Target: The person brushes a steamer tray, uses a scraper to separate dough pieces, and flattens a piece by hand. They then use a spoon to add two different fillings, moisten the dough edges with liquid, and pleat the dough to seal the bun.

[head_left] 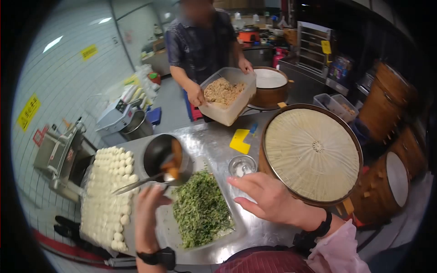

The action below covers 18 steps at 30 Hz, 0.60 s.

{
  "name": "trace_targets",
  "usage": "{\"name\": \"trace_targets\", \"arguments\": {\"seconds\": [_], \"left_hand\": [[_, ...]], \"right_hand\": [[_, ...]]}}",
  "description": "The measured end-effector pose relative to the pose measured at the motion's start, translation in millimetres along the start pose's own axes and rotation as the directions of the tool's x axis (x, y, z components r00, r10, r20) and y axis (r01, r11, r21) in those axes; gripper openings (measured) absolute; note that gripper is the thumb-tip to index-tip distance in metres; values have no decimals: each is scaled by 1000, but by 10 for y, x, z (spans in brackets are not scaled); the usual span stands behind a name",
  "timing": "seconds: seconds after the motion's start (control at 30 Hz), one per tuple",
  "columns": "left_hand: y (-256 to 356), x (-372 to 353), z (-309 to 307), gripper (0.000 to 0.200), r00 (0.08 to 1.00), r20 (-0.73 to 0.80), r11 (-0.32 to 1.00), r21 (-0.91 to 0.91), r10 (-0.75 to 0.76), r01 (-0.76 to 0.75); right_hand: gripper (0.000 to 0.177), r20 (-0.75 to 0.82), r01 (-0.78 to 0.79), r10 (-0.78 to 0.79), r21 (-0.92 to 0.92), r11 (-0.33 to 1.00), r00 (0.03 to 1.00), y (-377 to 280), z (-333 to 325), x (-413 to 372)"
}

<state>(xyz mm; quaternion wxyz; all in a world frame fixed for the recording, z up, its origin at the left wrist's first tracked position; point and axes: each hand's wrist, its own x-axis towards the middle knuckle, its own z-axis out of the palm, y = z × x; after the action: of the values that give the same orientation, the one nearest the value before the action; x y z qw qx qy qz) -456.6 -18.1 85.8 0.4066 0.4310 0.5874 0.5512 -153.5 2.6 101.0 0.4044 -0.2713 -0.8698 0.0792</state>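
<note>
My right hand [268,199] is open with its fingers apart, close to a small metal bowl [243,166] with white stuff in it. My left hand [150,204] is slightly blurred; its thumb and fingers look apart and I see nothing between them. Just beyond it stands a dark-inside metal pot [154,157]. A long metal utensil handle [136,184] lies across the pot's near rim, and something orange-brown shows inside. Between my hands is a shallow tray [236,227] of chopped green vegetables [200,207].
Rows of white dough balls [109,191] lie at left. A round bamboo steamer [314,154] stands at right, near a yellow scraper [240,141]. Across the metal table [186,132], another person holds a plastic tub [239,107] of light-brown filling. More steamers [387,100] are stacked at far right.
</note>
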Motion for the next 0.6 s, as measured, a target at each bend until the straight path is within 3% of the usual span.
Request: {"name": "trace_targets", "arguments": {"seconds": [0.13,0.2,0.3,0.33,0.37,0.47,0.5,0.53,0.6], "left_hand": [[-112,-240,628,28,966,246,995,-36,-86,98],[-133,-345,905,27,948,307,993,-49,-88,108],[-180,-518,1260,26,936,319,979,-90,-147,185],[-271,-529,1306,25,933,339,993,29,-119,116],[-336,-568,1379,24,934,337,992,21,-121,121],[-309,-641,1515,20,924,374,996,71,-82,60],[-310,-660,1547,18,905,423,989,143,-41,-22],[-317,-689,1577,16,881,473,972,209,-6,-106],[-405,-711,1627,21,872,489,968,223,-12,-112]], "right_hand": [[60,-48,48,-52,-73,996,998,-17,-205,-23],[61,46,12,-9,-58,998,999,-13,-308,-108],[46,113,-24,40,-147,989,993,88,-402,-299],[40,141,-22,50,-196,980,989,124,-437,-347],[29,132,-70,93,-171,983,987,138,-492,-379],[26,50,-125,133,-139,982,990,253,-603,-423],[22,23,-149,153,-114,982,988,323,-621,-428],[22,28,-153,157,-110,982,987,376,-644,-420],[20,122,-135,148,-108,985,981,471,-673,-392]]}}
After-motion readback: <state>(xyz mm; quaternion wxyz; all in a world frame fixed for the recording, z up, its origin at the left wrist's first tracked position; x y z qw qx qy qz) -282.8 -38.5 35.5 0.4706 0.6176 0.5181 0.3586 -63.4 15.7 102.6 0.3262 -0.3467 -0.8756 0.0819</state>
